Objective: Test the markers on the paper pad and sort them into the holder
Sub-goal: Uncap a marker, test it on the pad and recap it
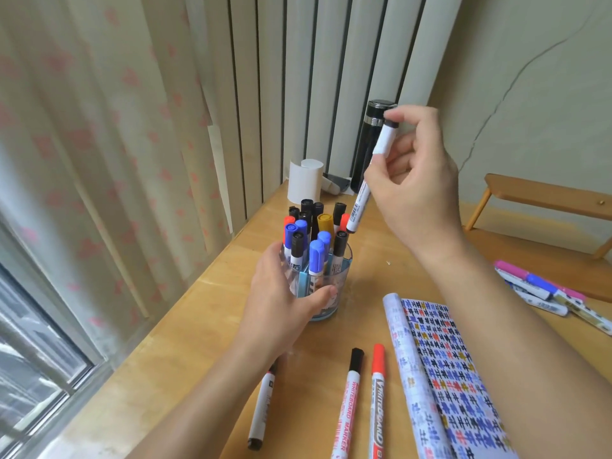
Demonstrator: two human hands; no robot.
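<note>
While your left hand (281,299) wraps round the holder (342,270) on the table (205,326), your right hand (417,187) pinches a marker (361,200) nearly upright, its lower end just above the stowed markers (316,250); the pad (443,376) lies to the right.

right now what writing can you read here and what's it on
"WHITEBOARD MARKER": black-capped marker lying on the table.
"WHITEBOARD": red-capped marker beside it.
Too small or blurred: print on the held marker in the right hand, labels in the holder, marks on the paper pad.
</note>
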